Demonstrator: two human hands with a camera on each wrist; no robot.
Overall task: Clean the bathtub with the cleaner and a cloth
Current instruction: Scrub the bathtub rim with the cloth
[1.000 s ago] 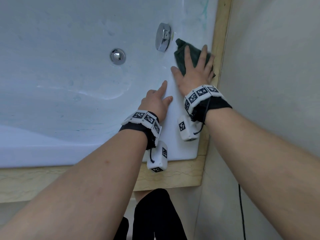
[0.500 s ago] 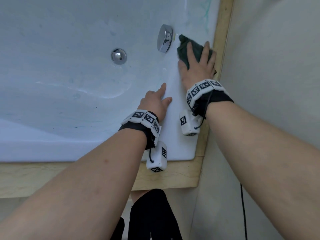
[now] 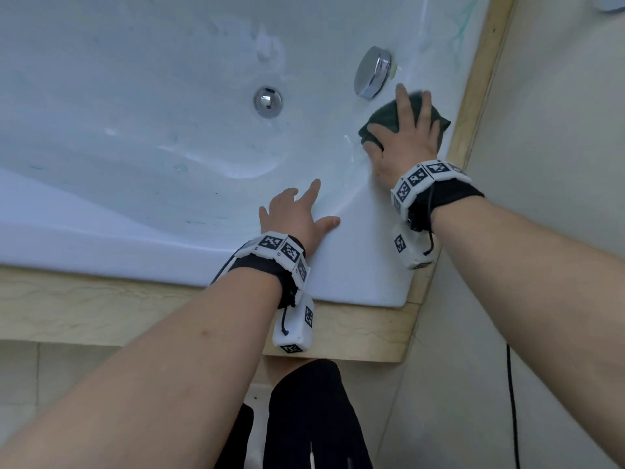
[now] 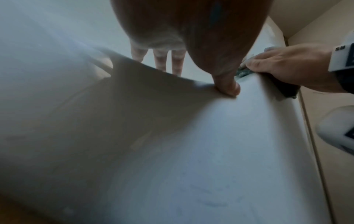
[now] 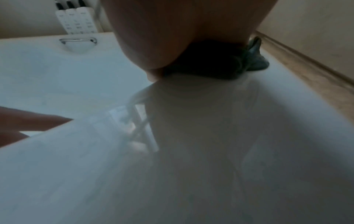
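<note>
Fingers (image 3: 402, 106) of my right hand (image 3: 404, 140) spread flat, pressing the green cloth (image 3: 382, 121) onto the bathtub (image 3: 355, 258) rim; my left hand (image 3: 294, 214) rests open, bracing me.

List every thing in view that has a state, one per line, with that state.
cloth: bunched, pressed flat against the tub's rim
right hand: fingers spread straight, pressing on the cloth
left hand: open, resting on the rim
bathtub: streaked and wet-looking inside
round chrome knob: cannot tell its setting

bathtub (image 3: 142, 137) glossy smooth white; overflow cap (image 3: 372, 73) polished chrome; cloth (image 3: 385, 121) matt dark green fabric; surround (image 3: 84, 306) pale veined stone
</note>
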